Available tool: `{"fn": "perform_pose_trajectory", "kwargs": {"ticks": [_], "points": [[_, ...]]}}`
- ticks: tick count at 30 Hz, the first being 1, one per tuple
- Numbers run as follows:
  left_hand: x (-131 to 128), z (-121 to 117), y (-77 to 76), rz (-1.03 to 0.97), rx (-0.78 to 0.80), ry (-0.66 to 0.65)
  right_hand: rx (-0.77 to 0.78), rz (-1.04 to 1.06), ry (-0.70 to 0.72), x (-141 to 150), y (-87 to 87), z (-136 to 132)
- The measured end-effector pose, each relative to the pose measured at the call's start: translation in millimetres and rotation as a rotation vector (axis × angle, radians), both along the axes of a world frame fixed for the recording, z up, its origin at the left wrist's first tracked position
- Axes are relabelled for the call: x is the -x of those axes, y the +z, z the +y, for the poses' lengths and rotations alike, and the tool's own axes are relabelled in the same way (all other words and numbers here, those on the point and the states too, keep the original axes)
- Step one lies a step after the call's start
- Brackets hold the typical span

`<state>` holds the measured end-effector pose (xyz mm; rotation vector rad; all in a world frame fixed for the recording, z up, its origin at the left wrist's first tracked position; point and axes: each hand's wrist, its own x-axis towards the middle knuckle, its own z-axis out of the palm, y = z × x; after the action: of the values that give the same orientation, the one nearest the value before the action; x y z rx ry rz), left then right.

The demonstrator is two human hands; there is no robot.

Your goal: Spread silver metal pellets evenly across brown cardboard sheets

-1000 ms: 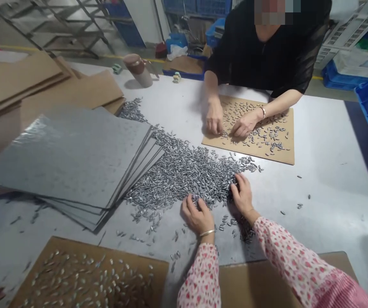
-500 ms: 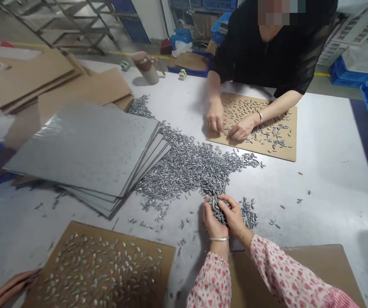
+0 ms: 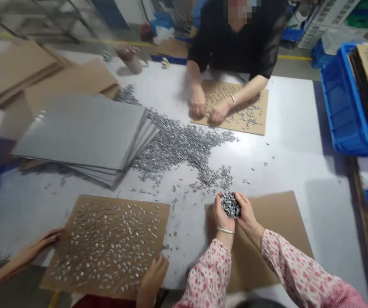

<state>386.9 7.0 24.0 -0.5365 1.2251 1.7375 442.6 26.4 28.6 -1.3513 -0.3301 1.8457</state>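
Note:
My left hand (image 3: 221, 214) and my right hand (image 3: 246, 214) are cupped together around a heap of small silvery metal pieces (image 3: 230, 204). They hover over the far edge of a bare brown cardboard sheet (image 3: 274, 231) in front of me. Beyond my hands a wide pile of the same metal pieces (image 3: 177, 147) spreads across the grey table (image 3: 293, 171).
Stacked grey sheets (image 3: 81, 137) lie at the left. A person in black across the table works on a cardboard sheet (image 3: 251, 117). Another person's hands (image 3: 153, 273) hold a cardboard sheet covered with pieces (image 3: 107, 241) at lower left. A blue crate (image 3: 341, 111) with boards stands right.
My hands scooped pieces from the pile, closed together around them and drew back toward me over the cardboard. The view shifted, bringing the blue crate and another person's hands into sight.

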Motion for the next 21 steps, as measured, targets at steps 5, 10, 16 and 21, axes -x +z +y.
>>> {"fn": "perform_pose_trajectory", "kwargs": {"ticks": [5,10,16,21], "points": [[-53.3,-34.8,-4.6,-0.291,-0.114,-0.077,0.032,-0.011,-0.127,-65.1,1.3,-33.5],[-89.1,-65.4,-9.3,-0.378,-0.116,-0.094,0.063,0.123,-0.042,-117.6,-2.2,-57.1],[-109.2,-95.0,-16.9,-0.449,-0.1,-0.149,0.144,0.265,0.008,-172.1,6.3,-66.0],[-109.8,-120.0,-15.5,-0.369,-0.065,-0.142,0.136,0.282,0.052,-218.8,22.3,-55.3]]}}
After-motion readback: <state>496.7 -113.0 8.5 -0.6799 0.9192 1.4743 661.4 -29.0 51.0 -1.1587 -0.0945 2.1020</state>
